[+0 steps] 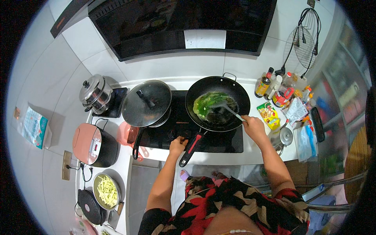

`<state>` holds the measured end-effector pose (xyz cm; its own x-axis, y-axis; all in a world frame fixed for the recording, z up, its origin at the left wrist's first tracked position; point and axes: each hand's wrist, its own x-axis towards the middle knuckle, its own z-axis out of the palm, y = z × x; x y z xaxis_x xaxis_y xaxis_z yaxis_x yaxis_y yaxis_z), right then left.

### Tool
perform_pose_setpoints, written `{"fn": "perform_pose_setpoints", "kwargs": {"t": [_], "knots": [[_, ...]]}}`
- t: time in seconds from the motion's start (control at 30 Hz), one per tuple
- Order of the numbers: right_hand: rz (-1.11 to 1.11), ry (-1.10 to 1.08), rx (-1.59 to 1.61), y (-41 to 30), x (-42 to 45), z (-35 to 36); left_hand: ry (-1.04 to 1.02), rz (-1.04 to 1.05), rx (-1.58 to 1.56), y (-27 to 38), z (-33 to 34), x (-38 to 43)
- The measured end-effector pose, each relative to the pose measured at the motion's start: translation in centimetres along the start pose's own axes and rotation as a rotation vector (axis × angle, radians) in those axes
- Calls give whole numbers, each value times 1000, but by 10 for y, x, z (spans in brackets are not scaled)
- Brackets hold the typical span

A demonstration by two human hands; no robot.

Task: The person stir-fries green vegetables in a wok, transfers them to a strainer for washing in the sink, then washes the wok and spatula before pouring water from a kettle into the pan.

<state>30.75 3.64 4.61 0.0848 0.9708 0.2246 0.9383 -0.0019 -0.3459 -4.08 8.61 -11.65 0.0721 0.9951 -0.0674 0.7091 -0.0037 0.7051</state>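
My right hand (254, 128) grips the handle of a grey spatula (232, 111). The spatula's head rests among chopped green food (205, 106) in a black wok (217, 124), which stands on the right side of a black glass cooktop (179, 102). At the cooktop's front, my left hand (178, 146) has its fingers around a dark control knob (185, 134), partly hidden by them. The wok's black and red handle (191, 149) points toward me, just right of my left hand. On the left burner sits a pan under a glass lid (147, 108).
Left of the cooktop are a steel steamer pot (97, 94), a pink rice cooker (88, 144), a pink plastic container (124, 133) and a bowl of pale cut strips (107, 191). Sauce bottles (263, 85), a yellow-green seasoning packet (268, 115) and a lidded metal pot (280, 138) stand right. A range hood (152, 41) overhangs behind.
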Motion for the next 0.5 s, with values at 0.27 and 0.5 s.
{"fn": "perform_pose_setpoints", "kwargs": {"t": [0.27, 0.5], "knots": [[158, -21, 47, 0, 47, 23, -20, 14, 22, 8, -5, -6], [127, -224, 115, 19, 14, -2, 8, -8, 166, 17, -7, 2]]}}
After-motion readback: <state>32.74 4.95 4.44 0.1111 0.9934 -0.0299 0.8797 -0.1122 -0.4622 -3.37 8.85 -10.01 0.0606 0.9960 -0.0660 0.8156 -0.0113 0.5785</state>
